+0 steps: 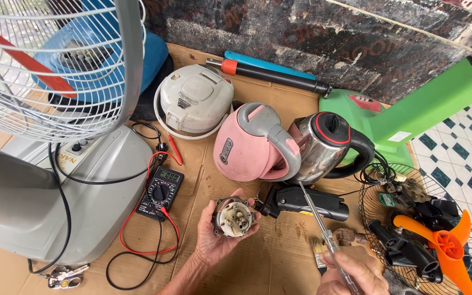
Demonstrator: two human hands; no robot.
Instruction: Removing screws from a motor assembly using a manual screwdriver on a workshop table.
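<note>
My left hand (220, 240) cradles a small round kettle base part (234, 217), white and grey with metal contacts on its face. My right hand (352, 271) grips a screwdriver (320, 224) with a clear handle; its metal shaft slants up and left, the tip near a black kettle base piece (308, 203) lying on the cardboard. Just beyond stand a pink electric kettle (252, 143) and a steel kettle (328, 144) with a black handle.
A black multimeter (160, 192) with red and black leads lies left of my hand. A white rice cooker (195, 98) sits behind. A grey fan with wire guard (55, 71) fills the left. A fan grille (378, 205) holding an orange blade (448, 246) and black parts is right. A paintbrush (318, 252) lies nearby.
</note>
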